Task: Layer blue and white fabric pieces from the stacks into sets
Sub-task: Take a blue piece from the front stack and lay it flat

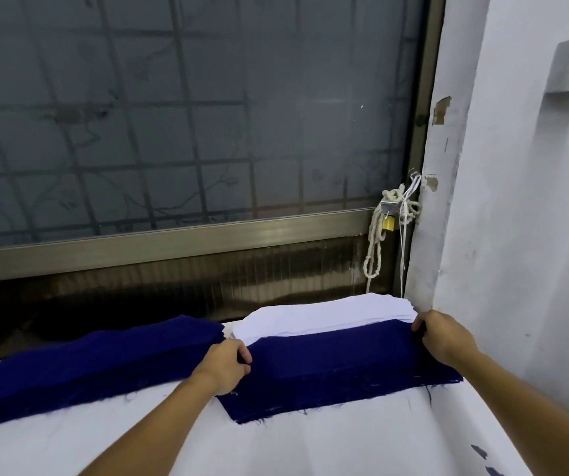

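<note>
A dark blue fabric piece (331,365) lies stretched across the table in front of me, its far edge overlapping a stack of white fabric pieces (327,316). My left hand (224,365) pinches the blue piece's left end. At the piece's far right corner my right hand (442,338) grips the cloth beside the wall. A second heap of blue fabric (80,365) lies to the left, reaching from the table's left edge up to the white stack.
The table is covered with white sheeting (310,441). A window with a metal frame (173,235) runs behind the table. A white wall (516,235) stands close on the right, with a rope and yellow padlock (389,221) hanging at the corner.
</note>
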`<state>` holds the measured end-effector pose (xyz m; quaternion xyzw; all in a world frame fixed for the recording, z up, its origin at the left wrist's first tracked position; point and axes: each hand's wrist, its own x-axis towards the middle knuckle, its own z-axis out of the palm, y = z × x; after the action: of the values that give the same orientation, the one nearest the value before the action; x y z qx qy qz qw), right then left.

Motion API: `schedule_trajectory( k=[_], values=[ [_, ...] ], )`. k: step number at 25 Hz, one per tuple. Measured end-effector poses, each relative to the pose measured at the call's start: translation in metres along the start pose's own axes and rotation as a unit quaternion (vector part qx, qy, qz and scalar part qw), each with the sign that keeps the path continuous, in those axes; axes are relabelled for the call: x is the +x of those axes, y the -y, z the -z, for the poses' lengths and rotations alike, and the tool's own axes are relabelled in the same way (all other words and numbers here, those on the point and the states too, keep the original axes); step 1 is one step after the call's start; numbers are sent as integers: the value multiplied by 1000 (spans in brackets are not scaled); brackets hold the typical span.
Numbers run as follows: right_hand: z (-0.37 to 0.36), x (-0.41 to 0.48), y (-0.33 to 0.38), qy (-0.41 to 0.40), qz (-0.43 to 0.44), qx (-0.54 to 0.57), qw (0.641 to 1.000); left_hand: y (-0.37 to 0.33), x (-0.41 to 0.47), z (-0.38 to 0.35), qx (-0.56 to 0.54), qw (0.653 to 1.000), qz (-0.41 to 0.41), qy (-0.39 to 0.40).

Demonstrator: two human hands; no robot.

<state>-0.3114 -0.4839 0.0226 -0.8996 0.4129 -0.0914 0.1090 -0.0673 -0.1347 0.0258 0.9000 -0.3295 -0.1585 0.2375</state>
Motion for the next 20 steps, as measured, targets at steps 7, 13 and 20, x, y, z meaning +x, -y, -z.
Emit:
schedule_trajectory(
  k=[7,13,20],
  values=[
    [-8,-4,-2,-34,-4,-63,997,11,-2,-1,-43,998,18,-46],
    [-19,-8,2,-87,38,-204,974,18,-2,-8,-30,997,23,-65],
    [-16,-26,63,-86,97,-51,990,19,-7,12,98,988,-2,-117]
  ],
)
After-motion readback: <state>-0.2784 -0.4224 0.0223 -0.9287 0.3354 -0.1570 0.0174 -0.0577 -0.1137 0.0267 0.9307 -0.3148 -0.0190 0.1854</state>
